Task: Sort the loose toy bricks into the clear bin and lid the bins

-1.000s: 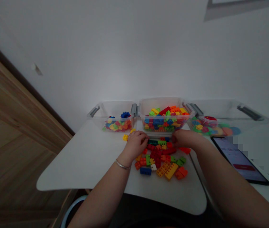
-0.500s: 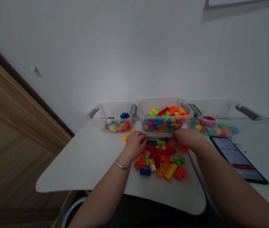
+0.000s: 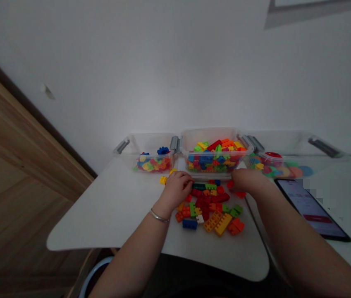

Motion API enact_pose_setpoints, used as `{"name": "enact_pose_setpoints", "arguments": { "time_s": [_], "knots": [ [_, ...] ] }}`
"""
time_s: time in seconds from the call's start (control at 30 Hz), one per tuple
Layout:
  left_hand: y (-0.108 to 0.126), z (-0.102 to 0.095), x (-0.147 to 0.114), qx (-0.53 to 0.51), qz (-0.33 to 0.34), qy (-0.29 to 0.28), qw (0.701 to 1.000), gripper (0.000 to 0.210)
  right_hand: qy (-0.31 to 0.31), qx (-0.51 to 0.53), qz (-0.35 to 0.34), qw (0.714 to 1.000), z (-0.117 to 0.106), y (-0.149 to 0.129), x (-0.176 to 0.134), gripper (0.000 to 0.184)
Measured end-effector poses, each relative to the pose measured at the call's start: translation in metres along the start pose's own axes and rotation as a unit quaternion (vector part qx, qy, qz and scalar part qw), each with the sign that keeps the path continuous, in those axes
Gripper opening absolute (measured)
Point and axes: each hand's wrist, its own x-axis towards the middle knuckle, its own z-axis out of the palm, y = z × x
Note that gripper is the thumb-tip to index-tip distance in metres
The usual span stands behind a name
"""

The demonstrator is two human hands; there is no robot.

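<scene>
Loose toy building bricks (image 3: 203,203) in many colours lie in a pile on the white table. My left hand (image 3: 179,185) rests at the pile's left edge, its fingers curled down beside a dark green brick (image 3: 199,186); whatever is under them is hidden. Yellow bricks (image 3: 163,180) lie just beyond that hand. At the pile's right far corner, my right hand (image 3: 246,179) is bent inward with its fingers closed at a red brick (image 3: 230,184). Most of its fingertips are out of sight. Another red-orange brick (image 3: 240,194) lies below this hand.
A clear box of bricks (image 3: 215,155) stands behind the pile. Further clear boxes with small colourful pieces stand to its left (image 3: 128,163) and right (image 3: 287,142). A tablet (image 3: 313,211) lies beside my right forearm. The table's front edge (image 3: 218,267) curves nearby.
My right hand has shifted slightly to the right, and the red brick at its fingers has moved with it. My left hand and the pile look the same.
</scene>
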Motion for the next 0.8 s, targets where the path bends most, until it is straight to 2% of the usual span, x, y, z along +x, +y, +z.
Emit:
{"name": "enact_pose_setpoints", "arguments": {
  "time_s": [0.17, 0.27, 0.33, 0.4, 0.5, 0.57, 0.6, 0.7, 0.77, 0.8],
  "knots": [
    [-0.001, 0.001, 0.000, 0.002, 0.004, -0.002, 1.000, 0.018, -0.034, -0.035, -0.019, 0.999, -0.007, -0.003, -0.004, 0.029],
    [-0.003, 0.002, 0.000, -0.002, -0.001, -0.002, 1.000, 0.018, -0.030, -0.038, -0.022, 0.999, -0.016, 0.000, -0.011, 0.031],
    [-0.004, 0.003, 0.000, -0.005, -0.005, 0.001, 1.000, 0.018, 0.007, -0.037, -0.006, 0.999, -0.024, 0.005, -0.020, 0.032],
    [-0.004, 0.004, 0.000, -0.008, -0.007, 0.005, 1.000, 0.018, 0.071, -0.016, -0.001, 0.997, -0.035, 0.011, -0.031, 0.034],
    [-0.005, 0.005, 0.000, -0.012, -0.007, 0.007, 1.000, 0.018, 0.174, 0.082, -0.023, 0.981, -0.050, 0.020, -0.049, 0.032],
    [-0.005, 0.005, 0.000, -0.012, -0.007, 0.005, 1.000, 0.018, 0.273, 0.163, -0.030, 0.948, -0.058, 0.020, -0.058, 0.029],
    [-0.005, 0.005, 0.000, -0.011, -0.007, 0.004, 1.000, 0.018, 0.335, 0.208, -0.027, 0.919, -0.060, 0.019, -0.061, 0.028],
    [-0.005, 0.005, 0.000, -0.008, -0.007, 0.002, 1.000, 0.018, 0.506, 0.329, -0.012, 0.797, -0.061, 0.011, -0.064, 0.027],
    [-0.005, 0.004, 0.000, -0.007, -0.007, 0.005, 1.000, 0.018, 0.563, 0.372, -0.012, 0.738, -0.058, 0.007, -0.059, 0.027],
    [-0.005, 0.004, 0.000, -0.007, -0.007, 0.007, 1.000, 0.018, 0.575, 0.386, -0.012, 0.721, -0.056, 0.007, -0.054, 0.028]
  ]
}}
